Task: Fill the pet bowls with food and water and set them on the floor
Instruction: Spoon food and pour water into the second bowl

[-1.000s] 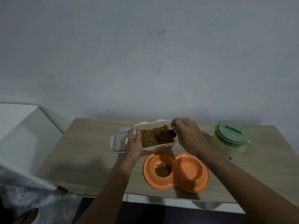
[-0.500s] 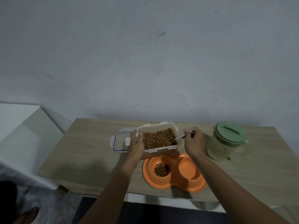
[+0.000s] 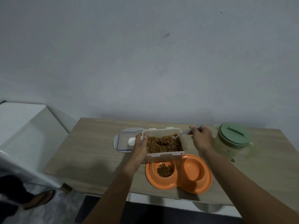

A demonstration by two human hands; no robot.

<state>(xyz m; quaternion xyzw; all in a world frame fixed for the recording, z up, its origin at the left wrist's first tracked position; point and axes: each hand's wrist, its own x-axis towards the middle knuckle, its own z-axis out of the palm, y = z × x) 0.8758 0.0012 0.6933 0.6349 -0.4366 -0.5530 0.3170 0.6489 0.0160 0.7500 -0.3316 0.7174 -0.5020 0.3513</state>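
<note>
Spoon (image 3: 182, 135) tip sunk in kibble (image 3: 161, 145); right hand (image 3: 201, 138) pinches handle, left hand (image 3: 140, 147) grips container (image 3: 165, 155).

Left hand (image 3: 140, 147), right hand (image 3: 201, 139), fingers (image 3: 193, 128) curled

Feed's pretty dim for me: flat greyish light, soft shadows across the table (image 3: 84, 167), mild wide-angle bending at edges, slightly mushy.

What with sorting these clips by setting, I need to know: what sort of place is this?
Probably a plain room in a home: a wooden table against a bare wall, with an orange double pet bowl and an open kibble container on it.
</note>
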